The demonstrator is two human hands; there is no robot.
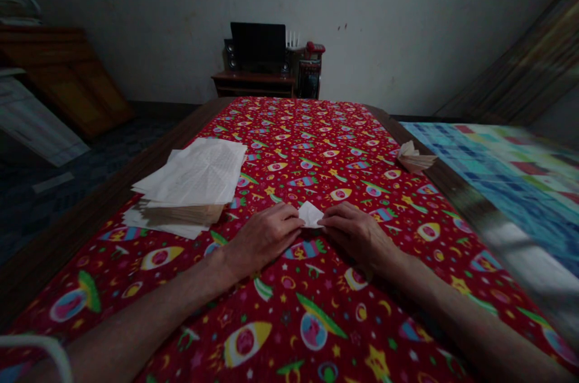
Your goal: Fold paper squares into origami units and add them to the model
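A small folded piece of white paper [310, 214] lies low over the red patterned cloth, a peak pointing away from me. My left hand [272, 227] pinches its left corner, and the fingers of my right hand [357, 232] are closed on its right corner. Both palms face down, close to the cloth, so the thumbs are mostly hidden. Left of my left hand sits a stack of creased paper sheets [194, 175], the top ones spread unevenly. Toward the right edge of the table stands a folded paper shape [414, 158] with pointed ends.
The red cloth [312, 326] with rockets and stars covers the long table [181, 136]. A bed with a blue checked cover [488, 172] is at the right. Beyond the far end are a monitor [257, 45] and speakers; a wooden cabinet [67, 78] stands left.
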